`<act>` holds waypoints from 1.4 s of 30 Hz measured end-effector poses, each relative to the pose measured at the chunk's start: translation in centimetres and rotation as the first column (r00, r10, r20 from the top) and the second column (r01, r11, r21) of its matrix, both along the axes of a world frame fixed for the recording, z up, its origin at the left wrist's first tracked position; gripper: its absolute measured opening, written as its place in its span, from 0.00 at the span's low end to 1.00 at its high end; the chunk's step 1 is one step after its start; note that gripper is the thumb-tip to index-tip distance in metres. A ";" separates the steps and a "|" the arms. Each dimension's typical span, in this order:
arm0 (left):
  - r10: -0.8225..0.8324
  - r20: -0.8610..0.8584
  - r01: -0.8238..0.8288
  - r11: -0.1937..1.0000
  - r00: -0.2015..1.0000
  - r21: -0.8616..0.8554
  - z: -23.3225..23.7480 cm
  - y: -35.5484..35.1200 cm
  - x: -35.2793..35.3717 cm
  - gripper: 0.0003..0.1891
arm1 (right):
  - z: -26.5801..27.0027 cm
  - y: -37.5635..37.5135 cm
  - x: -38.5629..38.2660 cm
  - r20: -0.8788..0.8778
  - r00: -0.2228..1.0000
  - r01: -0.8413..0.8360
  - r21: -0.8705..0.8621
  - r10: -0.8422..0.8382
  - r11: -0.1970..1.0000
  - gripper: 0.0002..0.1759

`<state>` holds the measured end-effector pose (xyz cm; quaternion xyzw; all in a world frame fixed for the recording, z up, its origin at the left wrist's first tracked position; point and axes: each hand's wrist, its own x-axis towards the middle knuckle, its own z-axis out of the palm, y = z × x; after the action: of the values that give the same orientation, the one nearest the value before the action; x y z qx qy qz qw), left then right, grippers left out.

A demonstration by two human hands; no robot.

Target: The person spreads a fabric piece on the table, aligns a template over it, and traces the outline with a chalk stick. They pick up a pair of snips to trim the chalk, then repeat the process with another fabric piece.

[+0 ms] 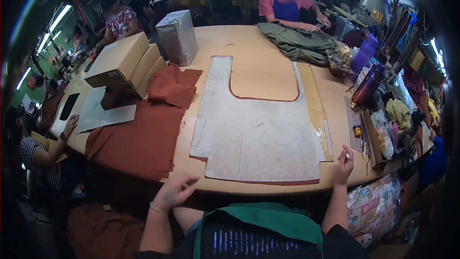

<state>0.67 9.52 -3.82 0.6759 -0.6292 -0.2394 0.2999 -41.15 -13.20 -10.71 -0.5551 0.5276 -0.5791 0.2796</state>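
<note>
My right hand (343, 168) is raised by the table's front edge, its fingers closed round a small pale stick (347, 155); whether it is chalk or a pen I cannot make out. My left hand (176, 190) hovers at the front edge, fingers loosely bent and apart, holding nothing. Between them lies a large grey-white pattern board (258, 139) with a U-shaped cut-out at its far side. Rust-brown fabric (261, 181) shows as a thin rim beneath it. A yellowish strip (311, 96) runs along its right side. To the left, more rust-brown fabric (143, 134) lies stacked in layers.
Cardboard boxes (120, 62) and a silvery tin (177, 36) stand at the back left. Across the table, a person (287, 7) handles olive cloth (297, 41). Bottles (369, 84) and a cluttered box (373, 136) line the right side. Another person's hand (72, 123) rests at the left edge.
</note>
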 end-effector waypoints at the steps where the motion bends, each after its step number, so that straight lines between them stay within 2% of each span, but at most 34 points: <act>1: 0.045 -0.061 -0.051 0.994 0.997 -0.095 0.5 -1.4 -1.0 0.11 | 0.5 1.6 1.4 0.009 0.994 -0.108 -0.056 0.109 0.993 0.08; 2: 0.084 -0.127 -0.107 0.978 0.988 -0.179 0.8 -2.4 -1.7 0.10 | 1.0 3.9 3.5 0.012 0.976 -0.214 -0.107 0.216 0.971 0.08; 3: 0.053 -0.060 -0.065 0.974 0.997 -0.217 0.2 -3.3 -1.7 0.10 | 1.2 6.1 4.7 -0.141 0.891 -0.448 -0.129 0.431 0.884 0.08; 4: 0.024 0.007 -0.021 0.968 1.000 -0.251 -1.5 -4.3 -1.5 0.10 | 1.4 8.6 6.7 -0.089 0.780 -0.625 -0.099 0.619 0.774 0.04; 5: -0.004 0.075 0.025 0.959 0.997 -0.283 -2.7 -5.0 -1.4 0.10 | 3.8 10.3 8.1 -0.204 0.557 -0.818 0.038 0.805 0.575 0.04; 6: -0.009 0.132 0.044 0.964 0.991 -0.264 -3.3 -5.5 -1.4 0.10 | 4.9 11.9 9.0 -0.002 0.366 -0.897 0.265 0.930 0.354 0.07; 7: -0.012 0.189 0.059 0.967 0.982 -0.247 -3.7 -5.9 -1.4 0.09 | 3.5 12.8 9.3 0.287 0.262 -0.915 0.377 0.921 0.143 0.12; 8: -0.012 0.246 0.071 0.971 0.969 -0.230 -4.0 -6.2 -1.4 0.09 | 2.2 13.0 8.5 0.307 0.214 -0.927 0.364 0.927 0.093 0.11; 10: 0.035 0.262 0.029 0.971 0.965 -0.238 -4.4 -6.0 -1.5 0.09 | 2.5 13.1 7.1 0.231 0.257 -0.890 0.435 0.938 0.136 0.12; 12: 0.073 0.238 -0.003 0.960 0.969 -0.280 -5.0 -5.8 -1.5 0.09 | 1.4 13.3 4.3 0.076 0.257 -0.889 0.410 0.964 0.204 0.13; 14: 0.087 0.224 -0.019 0.958 0.971 -0.286 -5.5 -5.9 -1.1 0.09 | 1.5 12.7 2.3 -0.119 0.245 -0.864 0.424 0.962 0.273 0.13; 16: 0.089 0.183 -0.030 0.953 0.979 -0.300 -5.9 -6.0 -1.0 0.08 | 4.2 12.2 0.6 -0.344 0.191 -0.805 0.482 0.919 0.347 0.14; 18: 0.083 0.124 -0.039 0.945 0.989 -0.325 -6.1 -6.1 -0.8 0.07 | 6.7 11.3 0.6 -0.477 0.442 -0.698 0.350 0.760 0.625 0.12; 19: 0.085 0.109 -0.043 0.938 0.990 -0.344 -5.9 -6.5 -0.7 0.06 | 7.7 10.5 1.2 -0.480 0.579 -0.624 0.259 0.659 0.737 0.12; 21: 0.081 0.079 -0.047 0.928 0.994 -0.368 -5.2 -7.3 -0.5 0.05 | 8.7 8.4 1.7 -0.630 0.653 -0.484 0.078 0.419 0.872 0.11; 23: 0.008 0.130 0.041 0.927 0.992 -0.373 -4.1 -9.3 -0.1 0.05 | 7.7 5.7 2.4 -0.582 0.745 -0.440 -0.062 0.326 0.896 0.09; 27: -0.076 0.202 0.151 0.910 0.976 -0.387 -3.7 -16.1 2.0 0.04 | 5.6 0.4 6.4 -0.354 0.864 -0.421 -0.120 0.358 0.899 0.12; 30: -0.052 0.212 0.137 0.901 0.976 -0.411 -4.2 -22.4 3.2 0.04 | 3.3 -2.3 9.6 0.061 0.933 -0.343 -0.151 0.355 0.927 0.12; 33: 0.047 0.241 0.035 0.944 0.969 -0.328 -5.4 -28.5 4.4 0.06 | 0.9 -3.4 10.2 -0.011 0.935 -0.353 -0.107 0.354 0.930 0.13; 36: 0.151 0.351 -0.069 0.969 0.924 -0.236 -7.1 -33.4 6.1 0.08 | -0.7 -2.9 9.7 0.061 0.925 -0.381 0.120 0.376 0.917 0.13; 37: 0.199 0.312 -0.130 0.965 0.929 -0.228 -7.5 -34.7 6.6 0.08 | -0.6 -3.1 9.7 -0.145 0.936 -0.322 0.018 0.321 0.947 0.11; 39: 0.296 0.223 -0.251 0.946 0.929 -0.207 -7.6 -36.8 7.1 0.10 | -0.3 -3.1 9.7 -0.255 0.920 -0.311 -0.014 0.297 0.950 0.11; 40: 0.363 0.256 -0.308 0.923 0.896 -0.229 -7.8 -37.8 7.1 0.11 | 0.0 -3.3 9.8 -0.312 0.905 -0.314 -0.034 0.288 0.949 0.11; 42: 0.503 0.321 -0.427 0.860 0.802 -0.280 -7.1 -39.2 7.5 0.14 | 0.3 -4.0 10.3 -0.221 0.901 -0.376 0.030 0.373 0.926 0.10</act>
<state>8.18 -29.65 -10.95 0.8108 -0.5095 0.0410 0.2853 -30.84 -17.24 -10.38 -0.7093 0.4352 -0.4521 0.3212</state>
